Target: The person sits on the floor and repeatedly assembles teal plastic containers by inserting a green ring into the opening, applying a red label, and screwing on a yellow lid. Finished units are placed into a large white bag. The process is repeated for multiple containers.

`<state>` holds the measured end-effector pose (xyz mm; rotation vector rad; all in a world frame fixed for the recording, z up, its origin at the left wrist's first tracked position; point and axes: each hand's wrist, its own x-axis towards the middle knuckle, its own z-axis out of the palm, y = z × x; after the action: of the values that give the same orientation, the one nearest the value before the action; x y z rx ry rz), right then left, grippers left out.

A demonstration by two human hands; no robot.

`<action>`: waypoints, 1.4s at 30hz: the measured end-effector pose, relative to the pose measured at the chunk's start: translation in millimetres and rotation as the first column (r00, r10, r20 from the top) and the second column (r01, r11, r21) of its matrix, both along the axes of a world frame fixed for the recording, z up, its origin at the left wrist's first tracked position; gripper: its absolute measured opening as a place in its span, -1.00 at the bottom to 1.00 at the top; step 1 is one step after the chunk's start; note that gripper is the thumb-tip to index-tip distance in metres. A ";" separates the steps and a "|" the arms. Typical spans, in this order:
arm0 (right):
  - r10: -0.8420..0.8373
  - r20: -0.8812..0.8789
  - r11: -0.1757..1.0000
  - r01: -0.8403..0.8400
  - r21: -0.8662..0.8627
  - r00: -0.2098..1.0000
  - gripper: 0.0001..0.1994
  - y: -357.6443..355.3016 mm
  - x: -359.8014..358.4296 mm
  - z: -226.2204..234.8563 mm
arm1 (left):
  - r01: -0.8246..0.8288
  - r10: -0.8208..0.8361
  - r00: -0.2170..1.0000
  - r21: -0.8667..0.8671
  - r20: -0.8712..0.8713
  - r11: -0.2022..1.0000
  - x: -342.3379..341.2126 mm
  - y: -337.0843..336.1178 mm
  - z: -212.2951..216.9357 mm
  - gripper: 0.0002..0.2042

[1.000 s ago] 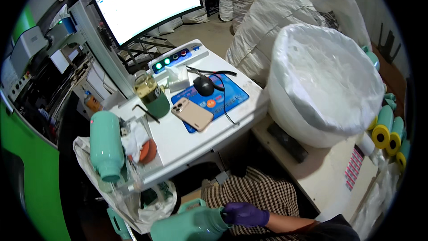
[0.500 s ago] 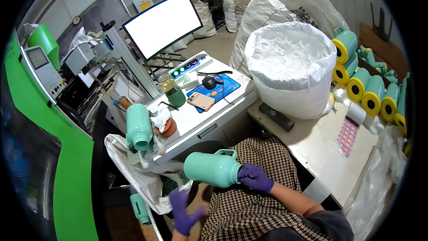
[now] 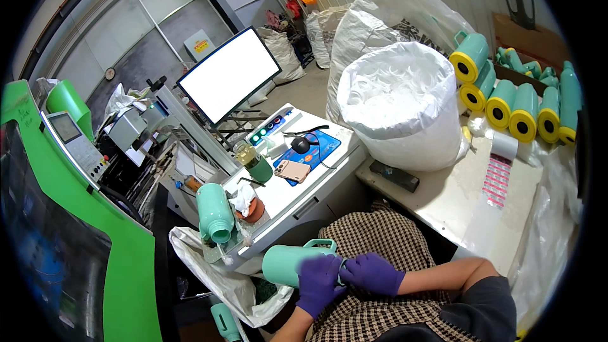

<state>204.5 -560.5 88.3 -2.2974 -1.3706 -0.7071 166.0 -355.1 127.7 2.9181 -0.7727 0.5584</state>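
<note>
A mint-green plastic jug with a loop handle point(image 3: 283, 265) lies sideways over my lap, its mouth toward the right. My left hand point(image 3: 318, 282), in a purple glove and a little blurred, is closed over the jug near its neck. At the mouth, my right hand point(image 3: 372, 273), gloved the same way, has its fingers bent around the rim. The two hands hide most of the neck and opening. Another mint-green jug point(image 3: 215, 209) lies on the left end of the white desk, beside a reddish-brown pot point(image 3: 253, 210) with white tissue on it.
A white sack point(image 3: 405, 133) full of white plastic rings stands right of the desk point(image 3: 329, 174). Several jugs with yellow bases point(image 3: 523, 114) are stacked at far right. A phone point(image 3: 292, 171), mouse point(image 3: 300, 145) and jar point(image 3: 256, 166) lie on the desk. An open bag point(image 3: 190, 250) sits below.
My left hand has come up from below and right onto the jug's neck end. The right hand stays at the mouth. The view has tilted and shifted.
</note>
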 end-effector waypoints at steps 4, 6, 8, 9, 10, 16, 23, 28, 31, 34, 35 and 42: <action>0.077 -0.079 0.950 -0.097 -0.298 0.994 -0.83 -4.3 15.0 -6.1 | 0.084 -0.086 0.996 0.067 0.035 0.994 7.3 -8.6 -12.2 -0.37; 0.196 -0.265 0.931 -0.264 -0.253 0.944 -0.82 -19.0 33.5 -2.6 | 0.094 -0.094 0.996 -0.014 -0.007 0.995 9.9 -8.7 -14.3 -0.39; 0.209 -0.475 0.893 -0.365 -0.264 0.855 -0.79 -27.0 44.3 12.1 | 0.084 -0.085 0.996 -0.145 -0.002 0.986 9.3 -7.2 -10.3 -0.40; 0.168 -0.588 0.871 -0.399 -0.288 0.791 -0.76 -24.0 41.0 24.9 | 0.082 -0.080 0.997 -0.187 0.016 0.979 4.2 -4.9 -12.2 -0.42; 0.122 -0.679 0.847 -0.432 -0.309 0.724 -0.74 -18.7 42.9 33.8 | 0.082 -0.073 0.996 -0.220 0.045 0.972 -3.6 -1.0 -15.2 -0.43; 0.550 -0.724 0.816 -0.087 0.571 0.417 -0.71 -97.1 29.9 -28.3 | -0.109 0.175 0.957 -0.270 0.232 0.957 -12.0 30.9 -66.4 -0.43; 0.510 -0.317 0.118 0.300 0.947 0.800 -0.74 -145.5 21.4 77.9 | -0.403 0.294 0.912 -0.755 -0.286 0.517 -39.5 80.1 -86.1 -0.22; 0.289 -0.050 0.499 -0.106 0.860 0.956 -0.59 -23.9 28.3 74.5 | -0.231 0.338 0.936 -0.555 0.096 0.799 -45.1 80.8 -80.8 -0.34; 0.559 0.025 0.732 -0.507 0.454 0.829 -0.66 78.1 44.3 73.6 | -0.243 0.274 0.962 -0.461 0.000 0.853 -43.3 94.5 -83.9 -0.42; 0.478 -0.166 0.877 -0.478 0.042 0.862 -0.34 202.1 51.2 39.3 | -0.320 0.163 0.946 -0.713 -0.281 0.624 -37.7 96.0 -84.7 -0.62; 0.352 -0.176 0.921 -0.373 -0.108 0.919 -0.33 214.6 50.8 34.0 | -0.352 0.052 0.917 -0.742 -0.396 0.571 -35.3 102.1 -85.5 -0.67; 0.442 -0.329 0.897 -0.406 0.175 0.834 -0.40 104.0 84.5 33.5 | -0.269 0.270 0.960 -0.525 -0.077 0.808 -43.1 87.3 -93.9 -0.71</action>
<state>289.0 -456.5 121.8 -1.8257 -1.5446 -0.1877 122.9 -267.8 33.8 2.5028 -0.1461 0.6681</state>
